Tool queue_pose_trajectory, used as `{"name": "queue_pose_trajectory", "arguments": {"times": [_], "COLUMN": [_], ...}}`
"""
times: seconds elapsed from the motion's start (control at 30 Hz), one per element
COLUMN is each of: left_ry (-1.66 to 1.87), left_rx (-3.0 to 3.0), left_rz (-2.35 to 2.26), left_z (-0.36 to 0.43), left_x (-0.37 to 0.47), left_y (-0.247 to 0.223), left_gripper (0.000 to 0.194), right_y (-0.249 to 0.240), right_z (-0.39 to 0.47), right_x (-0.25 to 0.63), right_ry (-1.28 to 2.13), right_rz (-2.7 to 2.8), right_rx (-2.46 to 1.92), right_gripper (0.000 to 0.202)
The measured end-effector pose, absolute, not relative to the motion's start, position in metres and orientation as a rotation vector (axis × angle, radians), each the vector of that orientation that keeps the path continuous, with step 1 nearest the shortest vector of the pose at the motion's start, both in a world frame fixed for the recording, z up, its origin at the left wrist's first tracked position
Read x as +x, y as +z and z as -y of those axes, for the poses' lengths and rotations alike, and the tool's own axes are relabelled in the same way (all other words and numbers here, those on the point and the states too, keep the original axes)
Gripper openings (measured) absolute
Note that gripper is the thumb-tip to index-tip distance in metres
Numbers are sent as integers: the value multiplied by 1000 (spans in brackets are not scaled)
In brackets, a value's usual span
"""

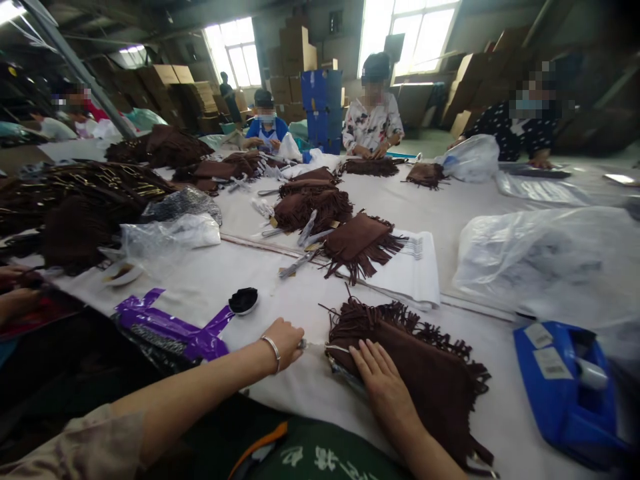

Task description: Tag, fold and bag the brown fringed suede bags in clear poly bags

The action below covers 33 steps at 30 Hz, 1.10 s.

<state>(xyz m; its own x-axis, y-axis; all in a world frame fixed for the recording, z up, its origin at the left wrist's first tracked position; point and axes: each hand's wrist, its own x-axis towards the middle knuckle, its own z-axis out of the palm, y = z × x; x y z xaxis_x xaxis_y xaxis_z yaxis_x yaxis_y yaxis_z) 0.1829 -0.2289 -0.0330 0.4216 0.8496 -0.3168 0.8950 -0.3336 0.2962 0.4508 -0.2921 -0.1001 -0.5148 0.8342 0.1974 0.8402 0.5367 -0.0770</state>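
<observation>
My right hand [383, 377] lies flat, fingers stretched, on a brown fringed pouch [430, 363] at the table's near edge. The fringe spreads along the pouch's far and right sides, and a zipper edge shows at its left end. To the left of it, my left hand [284, 341], with a silver bangle [273, 352] at the wrist, is closed. A small greyish bit shows at its fingertips, too small to name; a thin pale line runs from there toward the pouch. Beyond, another brown fringed pouch [357, 240] rests on white sheets [420, 267].
A blue tape dispenser [565, 387] stands at right, near a clear plastic bag [540, 253]. On the left are a purple plastic wrapper [173, 330], a small dish of black stuff [244, 301] and heaped brown pouches [85, 193]. Several people work around the table.
</observation>
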Motion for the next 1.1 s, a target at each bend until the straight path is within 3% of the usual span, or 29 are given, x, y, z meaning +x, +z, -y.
{"name": "queue_pose_trajectory", "arguments": {"times": [0.2,0.33,0.5,0.7,0.8,0.9,1.1], "left_ry": [135,398,756,902,887,797,572], "left_rx": [1166,880,633,646,701,715,781], "left_rz": [-1138,-1063,-1140,-1366,-1422,-1382,-1272], "left_z": [266,277,295,301,296,293,284], "left_x": [205,238,277,287,282,275,255], "left_y": [-42,-53,-67,-82,-83,-79,-74], "left_gripper": [49,66,60,43,37,41,60], "right_y": [-92,-94,-89,-67,-62,-64,-75], "right_z": [271,263,256,247,258,269,270], "right_x": [441,441,451,460,451,442,440], "right_ry": [1,167,476,715,756,716,695], "right_rz": [2471,2489,2582,2658,2688,2722,2657], "right_rx": [-1509,-1489,-1436,-1339,-1414,-1485,-1449], "right_gripper": [61,60,65,51,82,106,93]}}
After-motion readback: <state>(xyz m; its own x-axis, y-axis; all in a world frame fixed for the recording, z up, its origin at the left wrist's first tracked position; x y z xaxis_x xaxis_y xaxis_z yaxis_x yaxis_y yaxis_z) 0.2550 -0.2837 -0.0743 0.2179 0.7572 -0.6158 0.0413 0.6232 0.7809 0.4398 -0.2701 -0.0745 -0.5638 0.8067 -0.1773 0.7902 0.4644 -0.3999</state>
